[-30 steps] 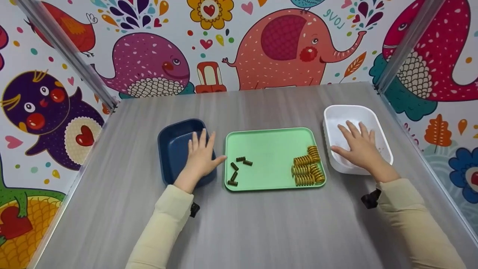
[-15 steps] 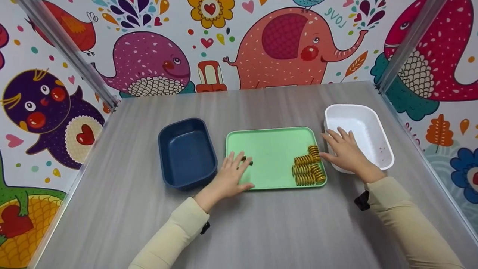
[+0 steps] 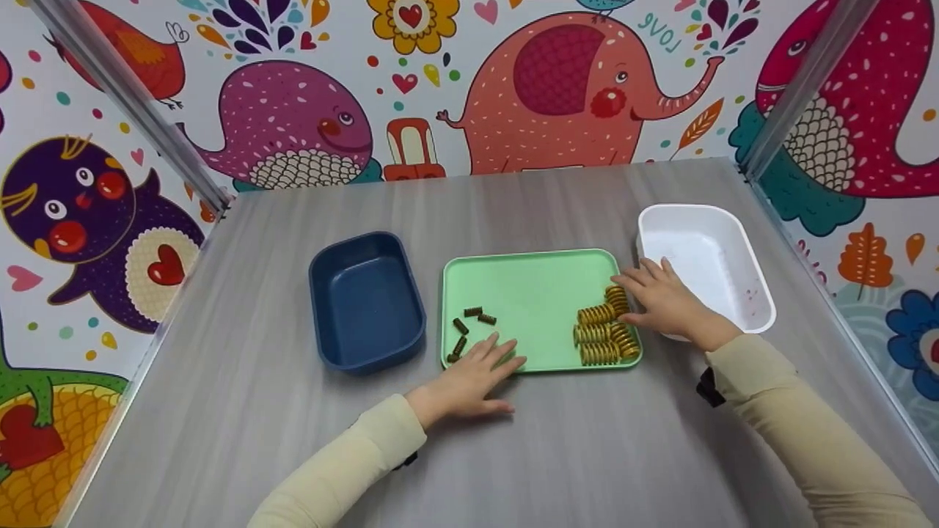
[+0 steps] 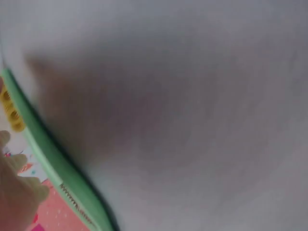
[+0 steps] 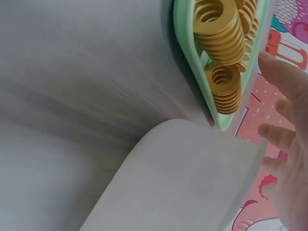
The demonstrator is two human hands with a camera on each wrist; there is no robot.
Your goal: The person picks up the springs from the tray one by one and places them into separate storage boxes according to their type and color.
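Note:
A light green tray [image 3: 532, 293] lies in the middle of the table. Several large yellow coil springs [image 3: 598, 334] are grouped at its right end, shown closer as ringed yellow coils [image 5: 224, 86] in the right wrist view. Several small dark springs [image 3: 461, 326] lie at its left end. My left hand [image 3: 469, 378] hovers over the tray's near edge, fingers spread, holding nothing; it partly covers the lowest dark spring. My right hand [image 3: 671, 304] is held between the tray's right edge and the white bin, fingers extended beside the yellow springs and nothing gripped.
A dark blue bin [image 3: 367, 308] stands left of the tray. To the right is a white bin [image 3: 722, 257] with small reddish marks inside. Patterned walls [image 3: 418, 88] with metal corner posts [image 3: 799, 95] bound the grey table [image 3: 242, 330].
My left hand has moved from over the blue bin rightward and toward me, to the tray's near edge. The right hand has shifted left from the white bin toward the yellow springs.

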